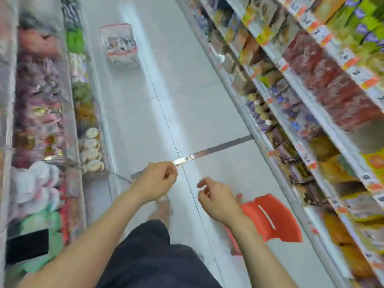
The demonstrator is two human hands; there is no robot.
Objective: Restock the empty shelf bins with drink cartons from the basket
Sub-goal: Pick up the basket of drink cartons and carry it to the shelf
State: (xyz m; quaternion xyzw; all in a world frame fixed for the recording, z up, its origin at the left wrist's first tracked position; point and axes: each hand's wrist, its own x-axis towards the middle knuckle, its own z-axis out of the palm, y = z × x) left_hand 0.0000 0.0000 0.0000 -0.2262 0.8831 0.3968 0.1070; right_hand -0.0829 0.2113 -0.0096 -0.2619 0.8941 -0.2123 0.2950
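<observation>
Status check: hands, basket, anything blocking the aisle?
Left hand loosely curled, right hand open, both empty. Basket far up the aisle floor. Red stool at right, beside the shelf.

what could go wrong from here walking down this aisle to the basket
1. The red plastic stool sits on the floor right beside the person's right hand and leg; a step to that side might catch it.
2. The basket stands far up the aisle, and both hands are empty, the left hand loosely curled, so no carton is in hand yet.
3. The view is blurred by motion, so shelf edges close on both sides could be clipped.
</observation>
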